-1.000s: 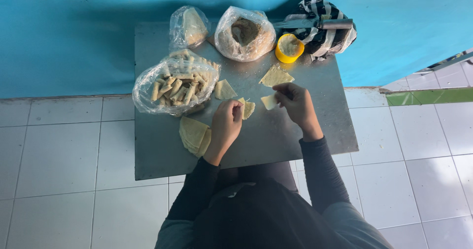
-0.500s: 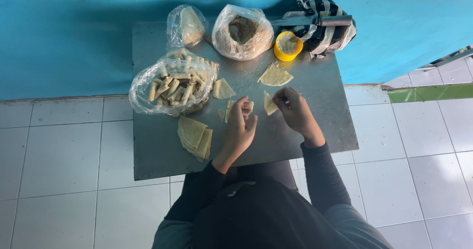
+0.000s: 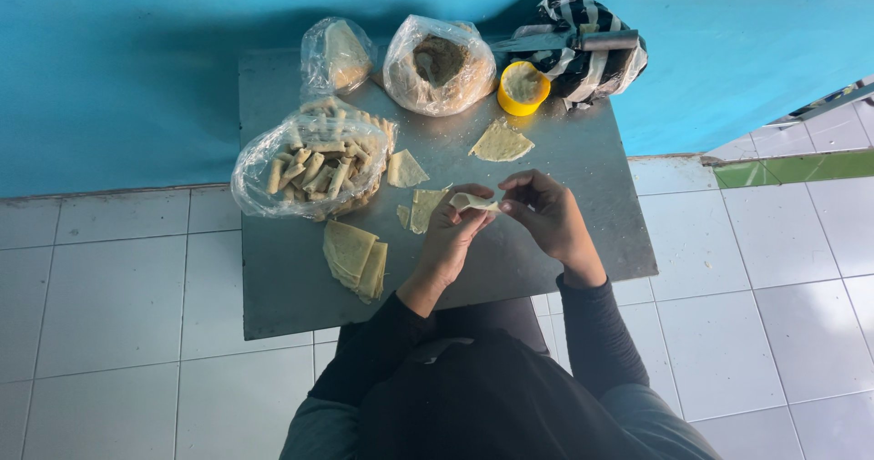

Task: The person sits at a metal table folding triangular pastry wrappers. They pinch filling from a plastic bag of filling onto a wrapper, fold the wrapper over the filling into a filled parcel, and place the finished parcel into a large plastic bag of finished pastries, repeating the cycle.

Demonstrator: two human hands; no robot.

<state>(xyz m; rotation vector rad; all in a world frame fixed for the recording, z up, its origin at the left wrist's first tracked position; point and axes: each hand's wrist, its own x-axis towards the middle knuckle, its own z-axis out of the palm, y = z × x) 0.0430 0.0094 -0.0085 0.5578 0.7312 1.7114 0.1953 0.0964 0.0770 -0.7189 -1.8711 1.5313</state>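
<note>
My left hand (image 3: pixel 452 238) and my right hand (image 3: pixel 544 212) meet above the grey metal table (image 3: pixel 583 196), both pinching one small pale wrapper piece (image 3: pixel 473 202) between the fingertips. Just left of it lie loose triangular wrapper pieces (image 3: pixel 421 207). A stack of folded wrappers (image 3: pixel 353 256) rests near my left forearm. A clear plastic bag holding several rolled pastries (image 3: pixel 309 167) sits at the table's left side.
At the back stand a small clear bag (image 3: pixel 335 52), a bag of brownish filling (image 3: pixel 439 64), a yellow cup (image 3: pixel 523 87) and a black-and-white striped bag (image 3: pixel 587 46). Another wrapper triangle (image 3: pixel 501 141) lies near the cup. Behind is a blue wall; white floor tiles surround the table.
Both hands have come together and lifted the small wrapper piece off the table; before, the left hand held it low while the right hand was a little apart.
</note>
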